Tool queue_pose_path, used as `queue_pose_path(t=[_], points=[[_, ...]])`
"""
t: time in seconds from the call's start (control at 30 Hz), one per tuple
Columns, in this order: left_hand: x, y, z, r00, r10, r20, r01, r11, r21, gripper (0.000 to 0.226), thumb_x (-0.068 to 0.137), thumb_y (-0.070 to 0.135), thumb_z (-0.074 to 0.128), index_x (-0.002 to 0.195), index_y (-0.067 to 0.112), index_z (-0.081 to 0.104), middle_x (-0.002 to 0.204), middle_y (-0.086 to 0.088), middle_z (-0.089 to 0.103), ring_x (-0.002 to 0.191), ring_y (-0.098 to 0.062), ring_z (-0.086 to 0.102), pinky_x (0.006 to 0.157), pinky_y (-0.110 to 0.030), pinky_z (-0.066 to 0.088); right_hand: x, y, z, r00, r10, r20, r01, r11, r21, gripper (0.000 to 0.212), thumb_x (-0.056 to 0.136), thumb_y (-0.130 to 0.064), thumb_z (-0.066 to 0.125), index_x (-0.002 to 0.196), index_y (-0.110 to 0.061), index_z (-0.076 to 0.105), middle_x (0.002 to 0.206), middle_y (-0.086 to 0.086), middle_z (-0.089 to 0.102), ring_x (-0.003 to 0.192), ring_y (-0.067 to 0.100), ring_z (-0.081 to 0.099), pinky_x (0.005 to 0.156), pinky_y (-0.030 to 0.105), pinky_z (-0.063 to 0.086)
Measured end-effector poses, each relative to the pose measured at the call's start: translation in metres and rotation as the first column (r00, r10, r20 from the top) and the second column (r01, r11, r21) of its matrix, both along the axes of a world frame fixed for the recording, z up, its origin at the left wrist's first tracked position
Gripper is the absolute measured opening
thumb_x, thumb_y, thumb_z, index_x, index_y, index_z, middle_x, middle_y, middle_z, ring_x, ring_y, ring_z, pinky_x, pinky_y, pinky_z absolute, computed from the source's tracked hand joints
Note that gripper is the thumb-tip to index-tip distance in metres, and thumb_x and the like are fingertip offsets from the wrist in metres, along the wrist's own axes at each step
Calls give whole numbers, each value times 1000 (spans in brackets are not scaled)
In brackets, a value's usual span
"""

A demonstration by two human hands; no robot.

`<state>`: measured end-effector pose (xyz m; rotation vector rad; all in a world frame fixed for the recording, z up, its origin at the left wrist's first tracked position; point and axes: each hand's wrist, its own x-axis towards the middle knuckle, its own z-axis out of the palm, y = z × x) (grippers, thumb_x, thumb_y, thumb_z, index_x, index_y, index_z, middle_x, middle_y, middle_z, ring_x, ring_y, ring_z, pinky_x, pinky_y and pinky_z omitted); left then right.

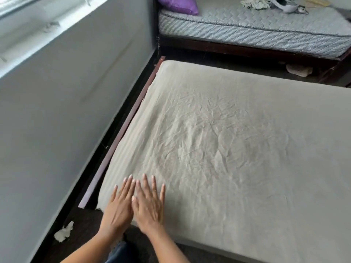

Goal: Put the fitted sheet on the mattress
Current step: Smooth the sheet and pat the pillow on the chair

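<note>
A beige fitted sheet (228,139) covers the whole top of the near mattress, wrinkled across its middle and pulled over the far left corner. My left hand (118,205) and my right hand (149,205) lie side by side, palms down, on the sheet at the near left corner. All fingers are straight and spread, pressing flat on the fabric. Neither hand grips anything. The mattress itself is hidden under the sheet.
A brown bed rail (121,130) runs along the mattress's left side, next to a grey wall (57,111). A second bare quilted mattress (247,33) with a purple pillow (178,4) stands behind. A crumpled white scrap (63,232) lies on the dark floor.
</note>
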<state>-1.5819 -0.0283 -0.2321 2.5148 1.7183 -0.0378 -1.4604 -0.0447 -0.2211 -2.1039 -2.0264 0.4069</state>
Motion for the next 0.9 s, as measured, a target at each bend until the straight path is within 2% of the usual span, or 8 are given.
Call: queue_pose_path(t=[0.17,0.23,0.3,0.33,0.4,0.47,0.73,0.9], points=[[59,37,87,990,-135,-34,136,990,45,56,90,26,29,143,9,28,151,-9,27,146,-16,-2,116,-39,5,44,12,73,992,-123,19,122,992,38,56,88,-35,31,139,-18,47,149,1,39,138,26,34,106,53,16],[81,44,123,976,-207,-64,211,976,62,55,96,25,28,147,12,12,156,-7,9,144,-19,-4,119,-41,-5,64,16,101,984,-168,56,164,984,76,57,87,-33,29,139,-16,46,149,4,38,139,28,32,108,55,14],[103,51,156,975,-217,-44,220,974,56,58,100,26,26,149,15,-3,156,-3,-12,143,-19,-15,114,-37,-15,80,21,133,976,-202,82,195,977,90,57,88,-30,28,142,-15,43,152,5,33,142,29,26,113,59,10],[111,49,172,976,-212,-44,215,975,56,58,101,26,26,149,15,-4,156,-3,-14,143,-19,-16,113,-36,-15,86,19,147,976,-200,88,194,978,71,57,90,-29,28,145,-16,36,155,4,25,144,28,18,114,59,6],[120,44,199,974,-218,-55,221,973,65,58,101,26,24,150,13,-4,158,-4,-12,145,-21,-13,114,-37,-14,95,14,171,979,-189,79,188,982,28,57,96,-26,29,151,-19,16,160,1,5,147,25,-2,114,56,-5],[124,40,214,970,-239,-42,242,968,68,57,101,27,21,149,13,-6,158,-5,-13,145,-21,-13,116,-39,-11,101,9,189,973,-214,90,211,976,50,59,97,-26,32,152,-21,8,160,-1,-4,146,22,-10,115,54,-9],[121,71,258,926,-376,18,373,923,95,57,101,27,19,150,11,-5,158,-7,-11,145,-20,-12,116,-38,-11,87,28,241,914,-366,177,350,929,115,58,99,-20,27,152,-19,3,159,-2,-9,146,22,-14,114,53,-10],[106,127,272,822,-568,26,564,821,94,58,101,25,22,150,12,-6,158,-6,-13,145,-20,-11,117,-38,-8,55,67,256,812,-551,190,534,834,139,58,99,-21,27,152,-18,4,159,-3,-8,146,19,-14,116,50,-10]])
